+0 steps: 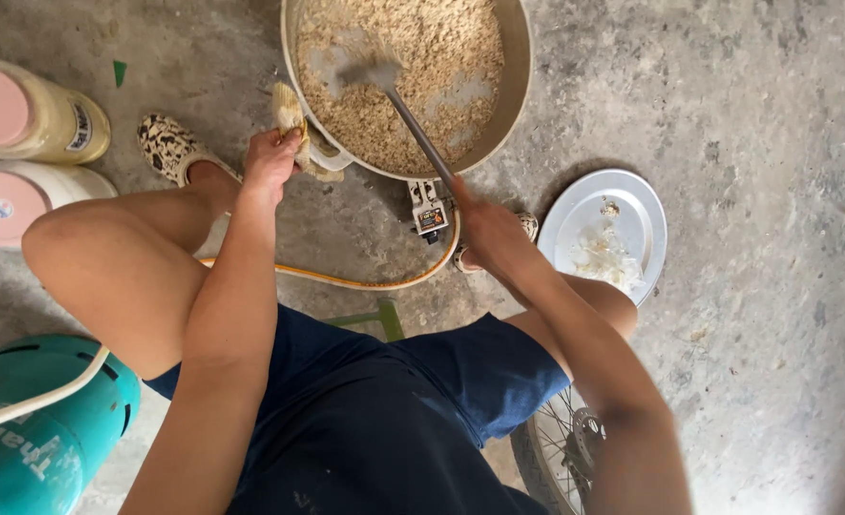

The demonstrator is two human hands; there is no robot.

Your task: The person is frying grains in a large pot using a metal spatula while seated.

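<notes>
Pan (518, 86), upper centre, is judged heavy and hot — its handle is held through a cloth (291, 114) by the left hand (270, 157). The stiff spatula (413, 119) is clasped low on its shaft by the right hand (487, 229).

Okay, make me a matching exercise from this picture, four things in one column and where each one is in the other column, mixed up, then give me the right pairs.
Things:
1. wide pan
2. metal plate
3. gas cylinder
4. two jars

Places:
A. bottom left corner, beside the person's knee
B. top middle, full of pale grains
C. left edge, pink lids facing the camera
D. right of the right hand, holding white scraps

Pairs: 1-B, 2-D, 3-A, 4-C
</notes>
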